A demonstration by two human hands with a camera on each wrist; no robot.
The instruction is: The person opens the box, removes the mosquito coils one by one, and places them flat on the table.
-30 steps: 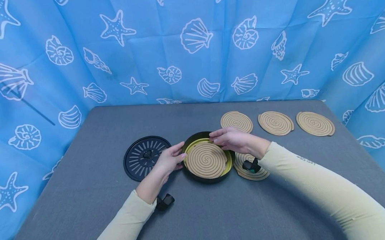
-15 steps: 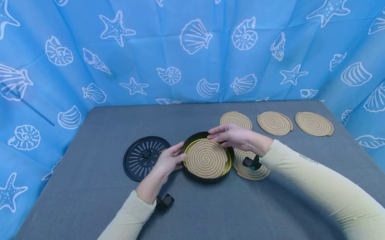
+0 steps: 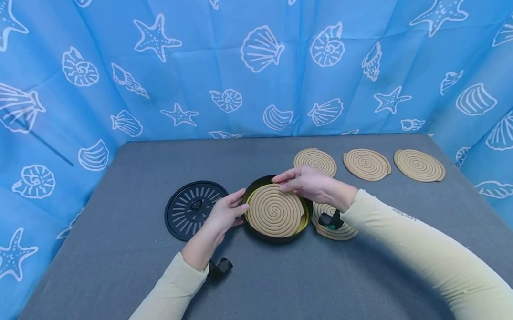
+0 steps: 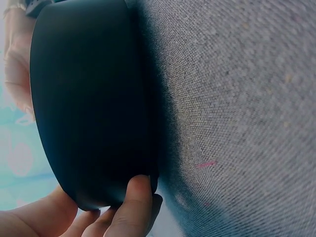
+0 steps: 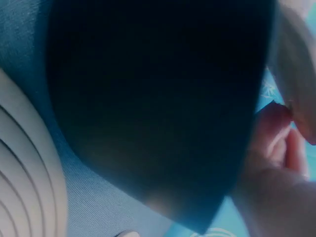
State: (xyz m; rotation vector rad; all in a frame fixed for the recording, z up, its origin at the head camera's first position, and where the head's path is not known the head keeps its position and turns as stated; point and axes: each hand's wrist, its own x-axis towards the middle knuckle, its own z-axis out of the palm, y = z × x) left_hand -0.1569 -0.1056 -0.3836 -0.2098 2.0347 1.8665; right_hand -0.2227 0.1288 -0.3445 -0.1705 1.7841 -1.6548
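Note:
A black round mosquito coil holder (image 3: 280, 241) with a yellow inside stands on the grey table. My left hand (image 3: 218, 218) grips its left side, thumb near the rim and fingertips low on the wall, as the left wrist view shows. With my right hand (image 3: 311, 182) I pinch the far edge of a brown spiral mosquito coil (image 3: 275, 210). That coil is tilted over the holder, its far edge raised; whether its near edge touches the bottom is hidden. In the right wrist view the holder's dark wall (image 5: 158, 98) covers most of the picture.
A black slotted lid (image 3: 181, 213) lies left of the holder. Another mosquito coil (image 3: 321, 226) lies close on its right, partly under my right wrist. Three more coils lie in a row at the back right, the rightmost coil (image 3: 419, 165) near the table edge.
My right hand has shifted slightly left, and the coil's far edge has risen a little out of the holder. My left hand has stayed on the holder.

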